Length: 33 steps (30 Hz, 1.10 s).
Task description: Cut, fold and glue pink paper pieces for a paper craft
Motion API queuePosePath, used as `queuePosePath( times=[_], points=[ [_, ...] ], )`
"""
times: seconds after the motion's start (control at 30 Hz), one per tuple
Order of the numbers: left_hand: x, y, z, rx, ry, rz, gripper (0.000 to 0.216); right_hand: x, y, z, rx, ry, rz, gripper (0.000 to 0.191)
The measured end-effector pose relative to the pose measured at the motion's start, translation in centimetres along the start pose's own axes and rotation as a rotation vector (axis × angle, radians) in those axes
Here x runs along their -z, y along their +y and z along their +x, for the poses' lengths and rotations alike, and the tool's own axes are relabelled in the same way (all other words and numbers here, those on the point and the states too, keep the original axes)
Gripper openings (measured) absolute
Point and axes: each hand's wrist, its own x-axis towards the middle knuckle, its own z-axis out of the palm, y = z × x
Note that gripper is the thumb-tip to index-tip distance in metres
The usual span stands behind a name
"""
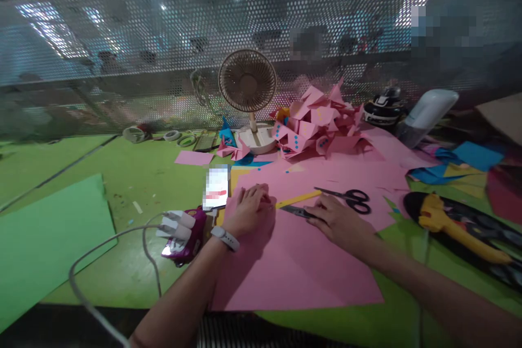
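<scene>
Near the middle of a large pink paper sheet (302, 277), my left hand (250, 209) curls its fingers over a small folded piece of pink paper (265, 197). My right hand (332, 218) is closed around a dark, pointed craft knife (296, 211), whose tip points left toward the left hand. A narrow yellow strip (299, 198) lies between the two hands, just above the knife. Black-handled scissors (356, 200) rest on the sheet beyond my right hand. The fingertips of both hands are partly hidden.
A small fan (248, 81) stands behind, beside a pile of folded pink paper (318, 119). A phone (216, 187) and a purple power bank (185, 236) with a white cable lie left. On the right is a yellow-handled tool (460, 231). A green sheet (53, 244) covers the far left.
</scene>
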Motion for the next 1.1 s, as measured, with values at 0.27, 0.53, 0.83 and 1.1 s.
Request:
queuePosePath(
  times=[0.27, 0.53, 0.83, 1.1],
  points=[
    [0.06, 0.18, -0.12, -0.018, -0.045, 0.003, 0.014, -0.1, -0.33, 0.12, 0.012, 0.05, -0.014, 0.025],
    [0.44, 0.41, -0.09, -0.027, -0.067, -0.002, 0.015, -0.22, 0.09, 0.17, 0.045, 0.037, 0.014, 0.024],
    [0.56, 0.5, -0.16, -0.02, -0.066, 0.0, 0.015, 0.34, -0.56, 0.29, 0.033, 0.026, 0.011, 0.023],
    [0.36, -0.26, -0.03, -0.032, -0.126, -0.015, 0.019, -0.04, -0.39, 0.24, 0.032, 0.039, 0.005, 0.024]
  ],
)
